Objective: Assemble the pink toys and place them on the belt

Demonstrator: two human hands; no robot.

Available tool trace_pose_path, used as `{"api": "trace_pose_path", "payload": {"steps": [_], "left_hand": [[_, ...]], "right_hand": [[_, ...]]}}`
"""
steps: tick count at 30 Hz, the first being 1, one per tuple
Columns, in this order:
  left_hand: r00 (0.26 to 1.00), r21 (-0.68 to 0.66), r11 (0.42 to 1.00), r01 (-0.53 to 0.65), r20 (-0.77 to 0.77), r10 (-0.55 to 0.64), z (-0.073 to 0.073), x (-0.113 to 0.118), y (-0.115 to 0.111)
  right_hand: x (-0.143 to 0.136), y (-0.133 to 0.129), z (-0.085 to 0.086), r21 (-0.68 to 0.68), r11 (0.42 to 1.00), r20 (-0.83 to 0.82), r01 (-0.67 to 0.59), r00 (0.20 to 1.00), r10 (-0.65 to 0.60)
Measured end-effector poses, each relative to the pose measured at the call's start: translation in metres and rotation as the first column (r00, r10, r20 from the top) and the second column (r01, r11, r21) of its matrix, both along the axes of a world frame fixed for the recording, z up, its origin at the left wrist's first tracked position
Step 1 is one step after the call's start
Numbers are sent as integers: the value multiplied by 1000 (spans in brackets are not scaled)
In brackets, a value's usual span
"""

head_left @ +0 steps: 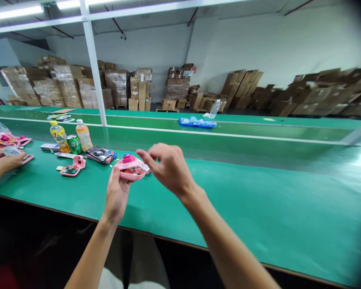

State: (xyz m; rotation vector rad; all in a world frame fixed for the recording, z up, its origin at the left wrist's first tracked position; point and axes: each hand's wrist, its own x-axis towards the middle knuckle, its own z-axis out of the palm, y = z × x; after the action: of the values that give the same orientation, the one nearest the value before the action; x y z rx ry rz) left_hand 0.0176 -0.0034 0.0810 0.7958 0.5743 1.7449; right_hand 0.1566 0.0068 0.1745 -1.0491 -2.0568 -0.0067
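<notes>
one head-worn view, looking forward and slightly down along a green table [258,208]. left hand [116,194] and right hand [168,166] sit close, centre frame. far wall of stacked boxes [117,86] distant; right edge blurred, probably lens distortion.

co-worker's hand [6,162] cut off at left edge, cardboard boxes [325,94] blurred

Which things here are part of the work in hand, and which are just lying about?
In hand:
left hand holding the pink toy part
right hand open beside it
second pink part on the green table

Lying about:
two drink bottles
green can
blue tray
cardboard boxes
</notes>
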Motion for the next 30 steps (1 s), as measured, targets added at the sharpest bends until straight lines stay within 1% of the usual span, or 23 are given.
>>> {"api": "trace_pose_path", "payload": {"steps": [1,2,3,5,7,8,10,11,13,17,20,22,24,27,28,30], "left_hand": [[1000,-10,1000,-6,12,6,-2,1,-1],[1000,-14,1000,-7,21,7,-4,2,-2],[1000,-16,1000,-2,23,2,-6,3,-3],[1000,-22,1000,12,18,-12,-10,6,-4],[1000,-34,999,3,25,-2,-13,9,-5],[999,-41,999,-10,35,11,-14,11,-4],[996,-60,997,-47,69,51,-17,15,-3],[994,-67,995,-67,87,73,-19,18,-1],[988,-69,993,-101,112,108,-23,21,1],[986,-62,992,-114,116,121,-29,25,5],[980,-94,991,-96,163,111,-31,22,8],[972,-110,991,-70,215,92,-33,19,10],[967,-117,993,-34,246,62,-37,15,11],[971,-122,993,1,236,28,-45,8,11],[974,-126,992,5,224,24,-48,5,11],[978,-140,990,11,207,19,-53,0,11]], "right_hand": [[0,-8,-12,49,998,-3,50,999,-50],[-1,-15,-24,57,995,2,76,997,-76],[-2,-20,-35,32,996,4,88,996,-88],[-8,-24,-55,-80,993,-50,86,995,-90],[-16,-21,-70,-194,981,-217,16,974,-59],[-20,-19,-75,-225,974,-320,-39,947,-36],[-27,-15,-85,-240,963,-481,-125,877,-6],[-30,-14,-90,-238,962,-522,-137,853,-7],[-33,-12,-99,-226,969,-532,-105,846,-32],[-33,-11,-117,-153,988,-443,2,894,-71],[-31,-9,-128,-109,994,-366,4,929,-44],[-30,-6,-135,-75,997,-348,10,937,-36],[-30,-3,-142,-32,999,-353,33,934,-43],[-32,-3,-153,1,998,-367,59,929,-54],[-34,-5,-157,-8,998,-391,66,918,-64],[-37,-8,-163,-79,993,-496,88,860,-116]]}}
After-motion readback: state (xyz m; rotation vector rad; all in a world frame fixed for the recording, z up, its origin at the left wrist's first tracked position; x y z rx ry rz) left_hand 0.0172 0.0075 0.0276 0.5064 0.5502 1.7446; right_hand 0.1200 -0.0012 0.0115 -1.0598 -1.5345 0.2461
